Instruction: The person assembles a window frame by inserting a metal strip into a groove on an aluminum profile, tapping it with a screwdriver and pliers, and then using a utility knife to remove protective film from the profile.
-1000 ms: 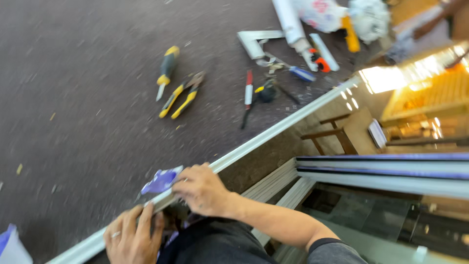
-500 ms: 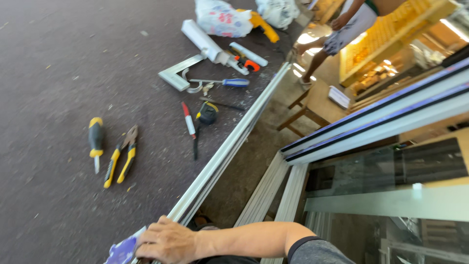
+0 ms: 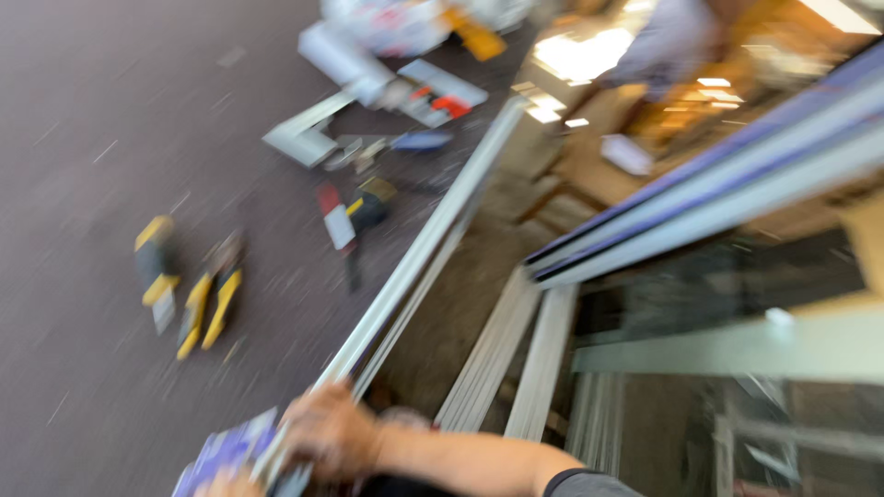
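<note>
The right hand (image 3: 333, 433) grips the long aluminium rail (image 3: 419, 262) at its near end, beside a purple packet (image 3: 226, 451); the rail lies unfitted. The left hand is out of view.

Heavy motion blur throughout — bright glare (top right).

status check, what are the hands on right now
Right hand gripping the long metal rail, beside a blue-purple piece. Left hand not in view. Yellow-handled pliers and other tools lie apart on the dark floor; picture blurred.
</note>
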